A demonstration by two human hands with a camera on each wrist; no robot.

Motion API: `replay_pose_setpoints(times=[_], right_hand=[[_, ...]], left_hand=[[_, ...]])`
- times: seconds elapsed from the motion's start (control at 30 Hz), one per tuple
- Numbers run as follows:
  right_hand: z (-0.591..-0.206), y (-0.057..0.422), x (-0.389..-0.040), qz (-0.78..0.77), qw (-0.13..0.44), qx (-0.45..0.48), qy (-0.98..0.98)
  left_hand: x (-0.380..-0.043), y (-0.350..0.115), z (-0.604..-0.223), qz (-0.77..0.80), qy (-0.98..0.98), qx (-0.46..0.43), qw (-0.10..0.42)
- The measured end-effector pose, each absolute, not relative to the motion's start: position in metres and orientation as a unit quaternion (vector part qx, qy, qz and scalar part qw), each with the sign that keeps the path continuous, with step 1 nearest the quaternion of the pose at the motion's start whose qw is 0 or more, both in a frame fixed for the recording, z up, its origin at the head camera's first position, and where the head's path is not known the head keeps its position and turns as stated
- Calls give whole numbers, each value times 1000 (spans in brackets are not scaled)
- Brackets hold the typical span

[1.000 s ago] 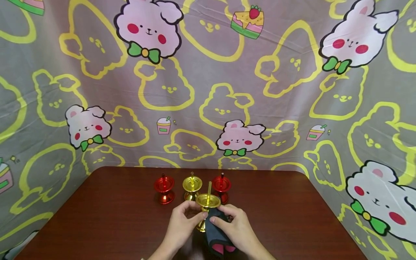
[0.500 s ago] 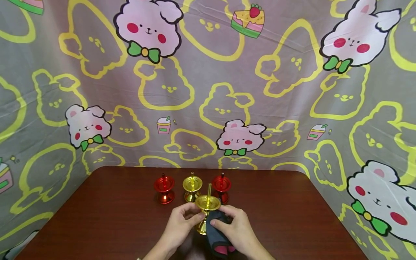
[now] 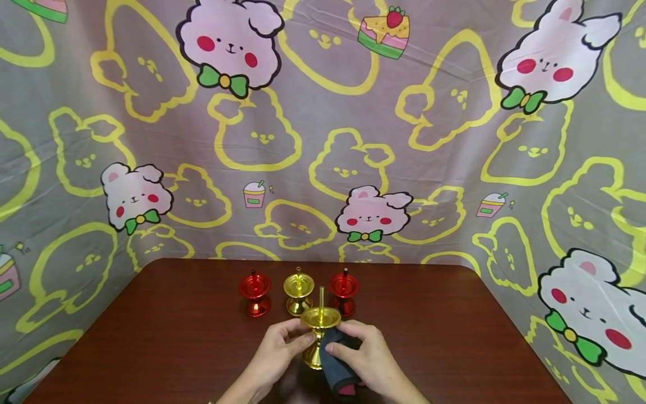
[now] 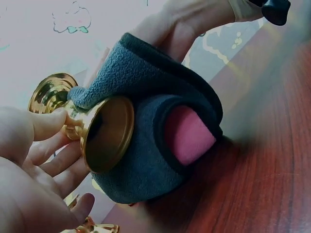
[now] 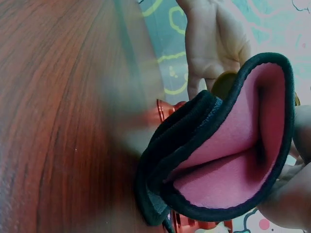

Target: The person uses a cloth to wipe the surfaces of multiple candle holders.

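A shiny gold candle holder (image 3: 321, 318), with a dish on top, a thin upright tube and a flared foot, is held upright over the near part of the table. My left hand (image 3: 276, 350) pinches its narrow stem between thumb and fingers. In the left wrist view the hollow underside of the foot (image 4: 109, 133) faces the camera. With my right hand (image 3: 372, 352) I grip a folded cloth (image 3: 335, 359), dark blue-grey outside and pink inside, against the holder's right side. The folded pink inner face (image 5: 218, 150) fills much of the right wrist view, hiding most of the holder.
Behind the hands stand a red candle holder (image 3: 255, 294), a shorter gold one (image 3: 299, 289) and another red one (image 3: 344, 289) in a row. They rest on a dark red-brown wooden table (image 3: 176, 336). A printed curtain (image 3: 303, 140) with rabbit faces hangs behind its far edge.
The gold candle holder has come down a little and slightly left in my left hand. The cloth has shifted on its side, showing less pink. The row behind is unmoved.
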State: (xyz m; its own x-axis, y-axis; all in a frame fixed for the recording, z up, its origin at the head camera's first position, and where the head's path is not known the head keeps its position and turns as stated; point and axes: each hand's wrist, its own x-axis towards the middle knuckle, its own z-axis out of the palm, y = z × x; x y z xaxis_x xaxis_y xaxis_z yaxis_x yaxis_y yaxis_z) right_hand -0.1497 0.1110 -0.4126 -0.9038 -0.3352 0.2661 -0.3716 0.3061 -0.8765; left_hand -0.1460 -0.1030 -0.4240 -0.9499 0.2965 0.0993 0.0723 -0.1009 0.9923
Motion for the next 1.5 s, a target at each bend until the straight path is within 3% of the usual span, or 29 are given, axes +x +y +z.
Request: replay_pose_setpoints(times=[0.23, 0.5, 0.67, 0.97, 1.5], right_hand=[[-415, 114, -152, 554, 8, 242, -797], [-422, 108, -155, 541, 53, 194, -817], [-423, 106, -155, 535, 66, 181, -823], [-420, 106, -151, 537, 62, 176, -823], [-413, 109, -151, 555, 50, 193, -808]], left_hand=[[-148, -104, -428, 733, 658, 151, 91], [-147, -94, -427, 676, 724, 134, -7], [-146, -87, -427, 698, 708, 100, -22], [-146, -86, -424, 706, 701, 97, -22], [-150, -95, -426, 737, 666, 109, 33]])
